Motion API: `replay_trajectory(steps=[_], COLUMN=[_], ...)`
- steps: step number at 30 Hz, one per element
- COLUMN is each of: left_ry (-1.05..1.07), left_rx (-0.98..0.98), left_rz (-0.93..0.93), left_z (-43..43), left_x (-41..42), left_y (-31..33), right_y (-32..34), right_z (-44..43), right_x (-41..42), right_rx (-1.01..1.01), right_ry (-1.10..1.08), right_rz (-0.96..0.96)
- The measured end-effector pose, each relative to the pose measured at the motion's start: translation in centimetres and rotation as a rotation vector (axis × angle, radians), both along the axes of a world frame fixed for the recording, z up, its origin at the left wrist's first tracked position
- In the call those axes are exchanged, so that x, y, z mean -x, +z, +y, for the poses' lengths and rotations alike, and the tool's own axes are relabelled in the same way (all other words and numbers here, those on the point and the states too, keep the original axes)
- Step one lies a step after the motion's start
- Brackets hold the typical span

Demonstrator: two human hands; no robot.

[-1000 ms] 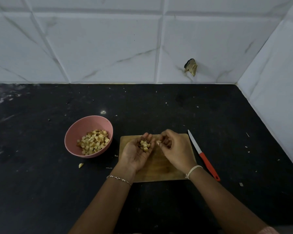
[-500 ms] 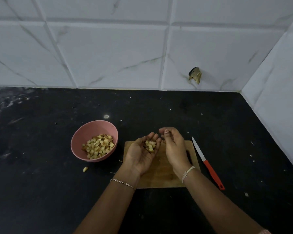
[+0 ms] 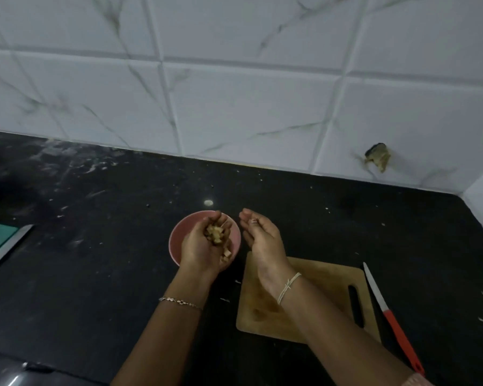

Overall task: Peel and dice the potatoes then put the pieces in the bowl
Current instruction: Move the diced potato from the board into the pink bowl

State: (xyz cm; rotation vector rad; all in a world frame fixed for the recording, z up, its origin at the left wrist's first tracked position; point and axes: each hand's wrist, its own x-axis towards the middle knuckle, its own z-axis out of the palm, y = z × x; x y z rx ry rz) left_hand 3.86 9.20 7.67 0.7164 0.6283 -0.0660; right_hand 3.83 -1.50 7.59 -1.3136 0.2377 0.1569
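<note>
- Head view: we see the left hand (image 3: 202, 247) held over the pink bowl (image 3: 177, 238), palm tipped towards the right.
- Its fingers (image 3: 221, 219) are curled into a cup round a heap of diced potato pieces (image 3: 214, 234); a few cubes lie lower, at the heel of the palm, above the bowl.
- We cannot tell what lies in the bowl, as the hand hides most of it.
- The right hand (image 3: 264, 242) hovers just beside the bowl, its fingers (image 3: 248, 216) loosely bent and close together, holding nothing we can make out.
- The wooden cutting board (image 3: 321, 277) lies on the dark bench (image 3: 101, 260) under the right forearm.
- A red-handled knife (image 3: 389, 313) lies on the bench along the board's right edge.
</note>
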Motion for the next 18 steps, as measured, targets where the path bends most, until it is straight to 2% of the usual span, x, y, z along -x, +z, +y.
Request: replay_trajectory(steps=[5,18], left_ry=[0.016,-0.150], left_rx=[-0.302,-0.623], left_rz=[0.049,-0.002], left_z=[3.3,5.1], left_x=[-0.8,-1.2], left_y=[-0.5,-1.0], right_y=[-0.6,-0.8], right_z=[2.6,4.9], right_x=[-1.6,-2.7], right_rx=[0.014,0.116], right_ry=[0.044,0.100], right_rz=[0.051,0.154])
